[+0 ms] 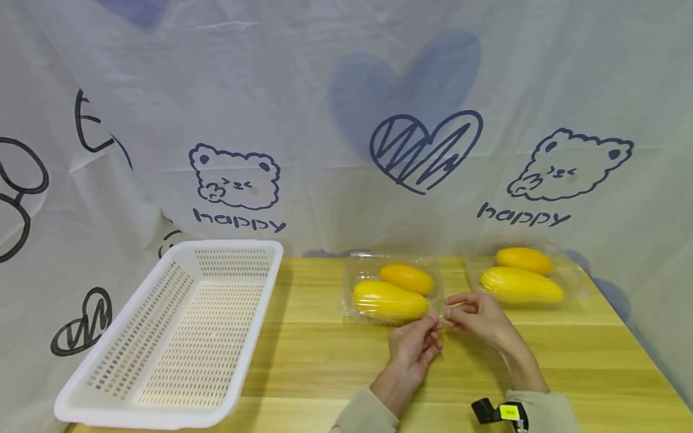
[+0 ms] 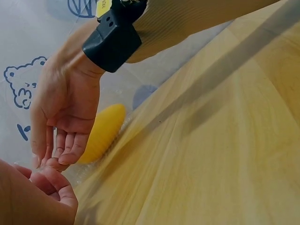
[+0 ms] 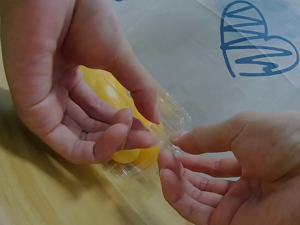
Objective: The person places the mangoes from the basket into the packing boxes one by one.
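Observation:
Near the middle of the table in the head view sits a clear plastic clamshell box (image 1: 346, 304). Inside it lie a long yellow squash-like piece (image 1: 388, 300) and a shorter orange-yellow oval one (image 1: 407, 278). At the box's near right corner, my left hand (image 1: 414, 349) pinches the thin clear edge between thumb and fingers. From the right, my right hand (image 1: 482, 316) pinches the same edge, its fingertips almost meeting the left ones. The right wrist view shows the clear plastic edge (image 3: 164, 136) between both hands' fingertips.
A white perforated plastic basket (image 1: 233, 397) stands on the left of the wooden table (image 1: 303, 373). Behind my right hand is a second clear box (image 1: 576, 288) holding two similar yellow pieces. A printed cloth (image 1: 325, 198) hangs along the back and left.

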Demonstrator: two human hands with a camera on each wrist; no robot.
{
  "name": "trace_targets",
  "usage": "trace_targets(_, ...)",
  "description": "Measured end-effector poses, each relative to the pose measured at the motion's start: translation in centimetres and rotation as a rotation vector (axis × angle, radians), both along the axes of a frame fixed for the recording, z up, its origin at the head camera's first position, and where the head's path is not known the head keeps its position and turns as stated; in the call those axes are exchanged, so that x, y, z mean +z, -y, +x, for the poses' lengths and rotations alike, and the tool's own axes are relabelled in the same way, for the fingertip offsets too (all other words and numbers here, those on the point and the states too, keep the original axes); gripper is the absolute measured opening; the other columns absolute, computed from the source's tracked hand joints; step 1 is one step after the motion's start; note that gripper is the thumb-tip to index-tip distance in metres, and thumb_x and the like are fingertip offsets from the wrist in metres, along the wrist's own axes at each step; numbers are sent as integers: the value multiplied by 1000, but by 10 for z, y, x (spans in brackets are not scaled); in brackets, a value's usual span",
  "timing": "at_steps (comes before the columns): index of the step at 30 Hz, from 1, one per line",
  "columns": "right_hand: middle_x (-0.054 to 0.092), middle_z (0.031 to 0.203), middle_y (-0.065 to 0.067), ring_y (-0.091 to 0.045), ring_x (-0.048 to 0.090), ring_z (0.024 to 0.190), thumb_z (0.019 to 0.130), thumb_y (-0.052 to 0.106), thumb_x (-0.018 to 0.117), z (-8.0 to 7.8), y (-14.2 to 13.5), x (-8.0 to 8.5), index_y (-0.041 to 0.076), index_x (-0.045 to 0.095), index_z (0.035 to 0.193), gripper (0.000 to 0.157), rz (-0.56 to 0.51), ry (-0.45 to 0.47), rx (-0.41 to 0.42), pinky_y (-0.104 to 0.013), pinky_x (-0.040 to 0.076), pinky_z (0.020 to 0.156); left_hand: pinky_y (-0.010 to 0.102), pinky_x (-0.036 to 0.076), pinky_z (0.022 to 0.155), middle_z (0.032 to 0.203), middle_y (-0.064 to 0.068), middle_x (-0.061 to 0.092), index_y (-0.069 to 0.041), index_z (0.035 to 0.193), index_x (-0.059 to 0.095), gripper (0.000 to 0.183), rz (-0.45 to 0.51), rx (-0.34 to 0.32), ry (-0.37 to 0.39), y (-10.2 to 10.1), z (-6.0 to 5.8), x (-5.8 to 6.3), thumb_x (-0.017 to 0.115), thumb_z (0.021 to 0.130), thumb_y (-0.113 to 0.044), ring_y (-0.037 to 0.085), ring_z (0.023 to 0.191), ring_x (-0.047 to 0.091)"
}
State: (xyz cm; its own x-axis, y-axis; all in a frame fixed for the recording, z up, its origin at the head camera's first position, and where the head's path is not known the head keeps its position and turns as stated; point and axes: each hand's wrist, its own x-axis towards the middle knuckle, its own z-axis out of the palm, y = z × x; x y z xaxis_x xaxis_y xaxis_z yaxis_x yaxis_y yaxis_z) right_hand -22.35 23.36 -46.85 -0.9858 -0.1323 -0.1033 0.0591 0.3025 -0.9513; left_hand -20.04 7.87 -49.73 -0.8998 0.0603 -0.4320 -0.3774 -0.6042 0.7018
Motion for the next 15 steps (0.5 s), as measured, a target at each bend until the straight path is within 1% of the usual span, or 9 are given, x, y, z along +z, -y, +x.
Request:
trace_targets(5, 73, 86, -16, -17, 67, 74, 96, 2, 68, -1, 3, -2, -21, 57, 122, 36, 16, -4, -13, -31, 61, 67, 21, 49, 53, 71, 3, 71, 3, 85, 76, 7, -15, 32, -7, -1, 0, -2, 78, 84, -3, 5, 55, 55)
trace_targets(10, 73, 85, -15, -19, 67, 73, 94, 2, 68, -1, 5, -3, -19, 58, 120, 35, 50, 6, -33, -30, 59, 66, 20, 48, 52, 69, 3, 70, 1, 80, 74, 4, -16, 43, -5, -1, -1, -3, 76, 82, -1, 6, 53, 55)
trace_targets(15, 72, 84, -14, -19, 66, 72, 94, 1, 68, -2, 6, -2, -19, 58, 119, 34, 57, 5, -39, -30, 58, 65, 20, 47, 52, 68, 3, 70, -1, 76, 73, 5, -18, 40, -5, -2, -2, -3, 74, 81, 1, 6, 53, 54)
